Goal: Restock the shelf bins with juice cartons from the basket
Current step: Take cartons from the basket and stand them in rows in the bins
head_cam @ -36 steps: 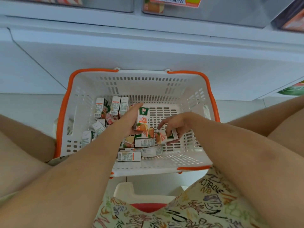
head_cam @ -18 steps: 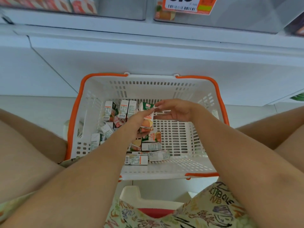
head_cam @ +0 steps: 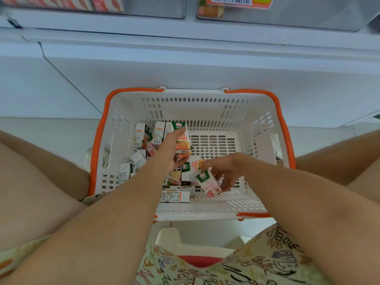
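Head view looked down into a white basket (head_cam: 205,103) with orange handles, set on the floor below clear shelf bins (head_cam: 156,9). Left hand (head_cam: 167,153) gripped an upright orange-juice carton (head_cam: 182,138), with at least one more stacked beneath it; its fingers were curled round them. Right hand (head_cam: 226,171) pinched a small pink carton (head_cam: 208,183) between thumb and fingers, lifted just above the loose pile.

The step appeared to be gathering cartons before carrying them up to the bins. To do it well, the pink carton should probably be squared up and passed into the left hand's stack, labels facing one way, so the bundle would not slip on the lift.

Counts: one basket; two bins partly in view, each with at least one carton inside. Roughly a dozen loose cartons (head_cam: 174,196) lay in the basket's left and middle; overlap made an exact count impossible. Its right side showed bare grid.
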